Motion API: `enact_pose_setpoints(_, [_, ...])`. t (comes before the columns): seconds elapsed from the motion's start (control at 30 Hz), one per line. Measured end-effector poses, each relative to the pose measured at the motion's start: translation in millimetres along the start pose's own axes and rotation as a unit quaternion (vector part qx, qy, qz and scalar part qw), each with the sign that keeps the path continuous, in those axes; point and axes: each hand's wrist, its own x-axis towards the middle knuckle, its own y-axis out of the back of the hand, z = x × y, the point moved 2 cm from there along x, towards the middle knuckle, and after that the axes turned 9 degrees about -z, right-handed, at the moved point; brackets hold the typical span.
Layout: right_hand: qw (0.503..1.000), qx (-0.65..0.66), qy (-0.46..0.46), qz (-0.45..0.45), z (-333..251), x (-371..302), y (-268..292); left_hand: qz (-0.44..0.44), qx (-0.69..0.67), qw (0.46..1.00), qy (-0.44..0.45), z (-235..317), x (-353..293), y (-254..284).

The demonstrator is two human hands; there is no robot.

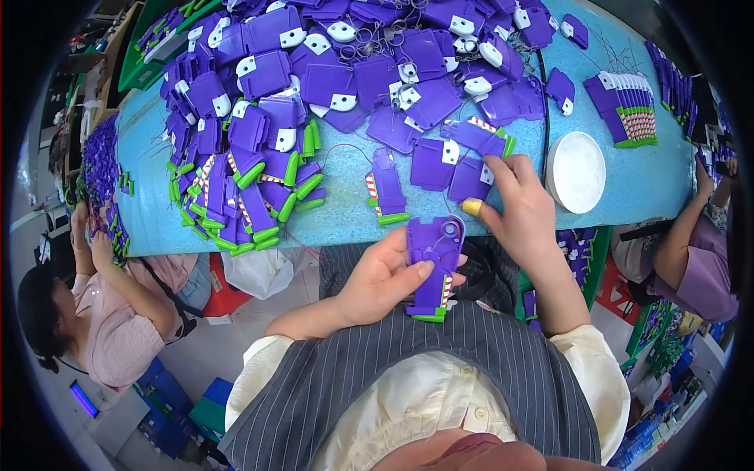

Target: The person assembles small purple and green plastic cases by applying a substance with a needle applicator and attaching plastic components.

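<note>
My left hand (386, 276) is closed around a purple toy wing piece (430, 271) with a green end and a red-and-white striped edge, held over my lap. A round recess with thin wire shows in its upper part. At the table's near edge, my right hand (522, 206) grips a flat purple panel (469, 179) with a white corner between forefinger and thumb. The thumb wears a yellow finger cot (472, 206). Beside that panel lies another purple panel (430, 164), and a striped wing piece (387, 188) with a green end is to its left.
A large heap of purple panels (330, 85) covers the back and left of the blue table (345, 212). A white round bowl (576, 173) stands right of my hand. Beyond it is a neat row of striped wing pieces (624, 110). Co-workers (126, 322) sit on both sides.
</note>
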Motion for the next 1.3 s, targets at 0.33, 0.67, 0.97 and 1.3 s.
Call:
enact_pose_setpoints(0.33, [0.883,0.451,-0.132,0.020,5.1,-51.9,17.5,0.023,0.040,0.999,0.027,-3.0,4.3,2.5])
enact_pose_setpoints(0.67, [0.791,0.593,-0.042,-0.142,-15.1,-42.9,-7.9,-0.003,0.082,0.997,-0.011,-10.2,13.6,-14.9])
enact_pose_setpoints(0.97, [0.839,0.537,-0.048,-0.073,-23.9,-38.5,-14.3,-0.018,0.168,0.984,0.048,0.3,13.2,-12.1])
enact_pose_setpoints(1.3, [0.579,0.809,-0.082,-0.064,-28.0,-35.5,-23.7,-0.009,0.428,0.887,-0.175,13.2,18.5,-11.0])
